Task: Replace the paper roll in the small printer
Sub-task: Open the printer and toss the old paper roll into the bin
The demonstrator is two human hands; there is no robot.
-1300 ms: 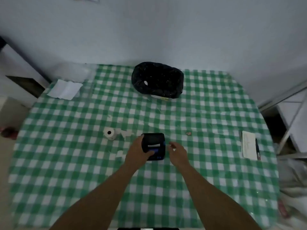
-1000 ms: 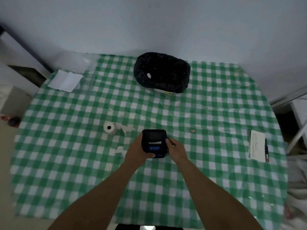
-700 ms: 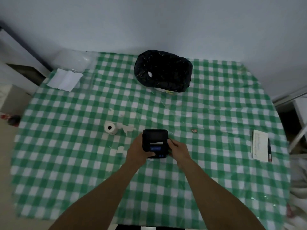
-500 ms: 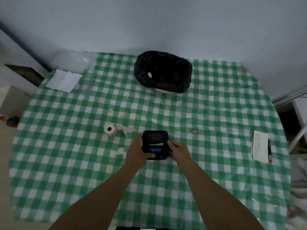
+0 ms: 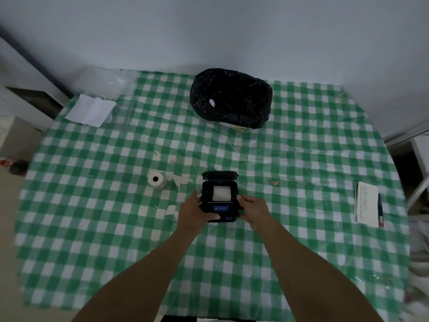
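The small black printer sits on the green checked tablecloth near the table's middle. Its lid stands flipped open at the far side, and a white paper roll shows inside the bay. My left hand grips the printer's left side. My right hand grips its right side. A second white paper roll stands on the cloth to the left of the printer, apart from both hands.
Torn paper scraps lie between the loose roll and the printer. A bin lined with a black bag stands at the back. Folded white paper lies far left. A notepad with a pen lies at the right edge.
The printer's lid, shut in the earlier frames, now stands open and shows the roll inside. My right hand came in from beside the printer and now holds its right side.
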